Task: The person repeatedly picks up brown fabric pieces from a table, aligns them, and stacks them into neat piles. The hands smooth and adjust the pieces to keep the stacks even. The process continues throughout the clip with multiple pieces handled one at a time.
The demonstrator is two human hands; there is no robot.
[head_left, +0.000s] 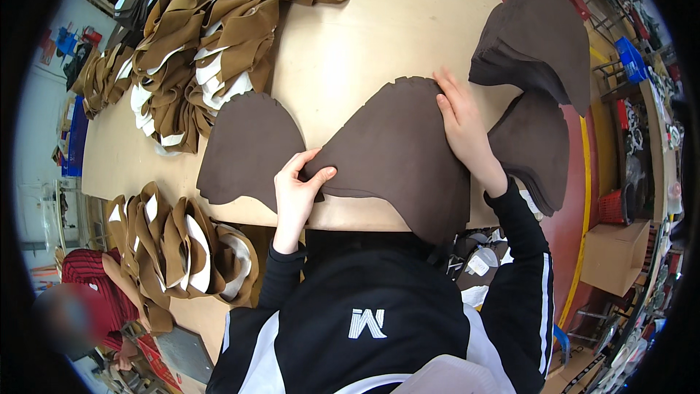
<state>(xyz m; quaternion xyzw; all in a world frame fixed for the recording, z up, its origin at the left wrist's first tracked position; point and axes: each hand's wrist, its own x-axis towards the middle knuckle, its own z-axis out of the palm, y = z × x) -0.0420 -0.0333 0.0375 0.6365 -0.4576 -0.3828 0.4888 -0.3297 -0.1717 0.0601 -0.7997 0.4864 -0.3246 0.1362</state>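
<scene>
A dark brown cut panel (397,153) of soft sheet material, wide and rounded on the right and narrow in the middle, lies in front of me, its lower right part hanging past the table's near edge. My left hand (292,193) pinches its narrow part between thumb and fingers. Another dark brown lobe (251,146) spreads left of that hand; whether it belongs to the same panel I cannot tell. Along the right rim of the panel, my right hand (464,128) lies flat with fingers stretched out. Beyond it stands a stack of matching dark panels (532,51).
Heaps of brown pieces with white backing (211,36) cover the far left of the pale table (364,36). More brown pieces (182,248) lie at the near left, close to a person in a striped red top (91,270). A cardboard box (616,255) stands at the right.
</scene>
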